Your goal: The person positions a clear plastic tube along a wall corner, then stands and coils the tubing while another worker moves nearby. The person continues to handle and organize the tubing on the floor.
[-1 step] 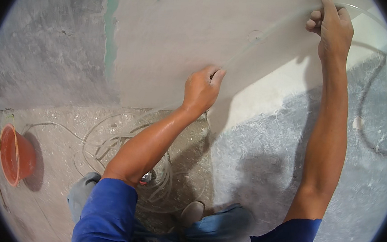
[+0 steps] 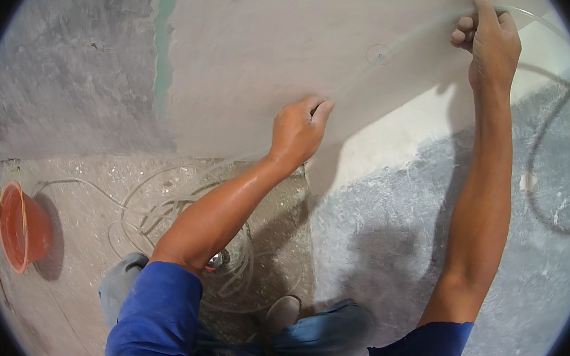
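Observation:
My left hand is closed on a thin clear plastic tube, thumb pressed against the curled fingers. From there the tube slants up in a taut line across the wall to my right hand near the top edge. That hand is closed on the tube too, with some fingers curled and the topmost fingertip cut off by the picture's rim. Beyond it the tube arcs away and hangs down at the far right. More of it lies in loose loops on the floor below my left forearm, which hides part of the coil.
A pale plastered wall with a green vertical strip stands ahead, meeting a blotchy grey wall at a corner on the right. An orange bucket sits at the left. A small metallic thing lies among the loops near my shoe.

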`<state>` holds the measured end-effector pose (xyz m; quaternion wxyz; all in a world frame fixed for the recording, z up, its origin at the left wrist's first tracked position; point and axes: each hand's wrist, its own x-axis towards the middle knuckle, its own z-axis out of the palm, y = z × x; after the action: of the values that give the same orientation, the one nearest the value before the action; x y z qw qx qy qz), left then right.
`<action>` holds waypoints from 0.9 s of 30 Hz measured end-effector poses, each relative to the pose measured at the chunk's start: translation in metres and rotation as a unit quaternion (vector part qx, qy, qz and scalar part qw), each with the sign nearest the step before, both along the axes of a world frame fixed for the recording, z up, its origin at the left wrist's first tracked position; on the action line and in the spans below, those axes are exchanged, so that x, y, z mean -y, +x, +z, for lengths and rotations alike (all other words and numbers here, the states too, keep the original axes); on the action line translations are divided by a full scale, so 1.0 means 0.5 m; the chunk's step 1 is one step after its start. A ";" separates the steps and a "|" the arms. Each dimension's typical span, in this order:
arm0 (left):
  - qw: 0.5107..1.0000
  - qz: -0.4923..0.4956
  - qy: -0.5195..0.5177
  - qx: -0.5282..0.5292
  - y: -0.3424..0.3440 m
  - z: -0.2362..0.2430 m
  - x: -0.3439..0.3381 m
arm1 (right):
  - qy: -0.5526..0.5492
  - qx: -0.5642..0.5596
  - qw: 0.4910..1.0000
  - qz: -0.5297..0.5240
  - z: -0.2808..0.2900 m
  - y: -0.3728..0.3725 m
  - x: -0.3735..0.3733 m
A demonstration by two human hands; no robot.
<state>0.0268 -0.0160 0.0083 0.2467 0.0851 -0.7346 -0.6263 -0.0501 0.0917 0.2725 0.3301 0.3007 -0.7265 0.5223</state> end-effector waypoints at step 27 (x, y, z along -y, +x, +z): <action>0.999 0.030 -0.006 -0.044 -0.020 -0.008 0.000 | 0.035 0.021 0.995 0.087 -0.004 -0.083 -0.053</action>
<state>0.0167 -0.0158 0.0044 0.2984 0.0779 -0.7241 -0.6169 -0.0918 0.1184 0.2703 0.2578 0.3631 -0.7224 0.5290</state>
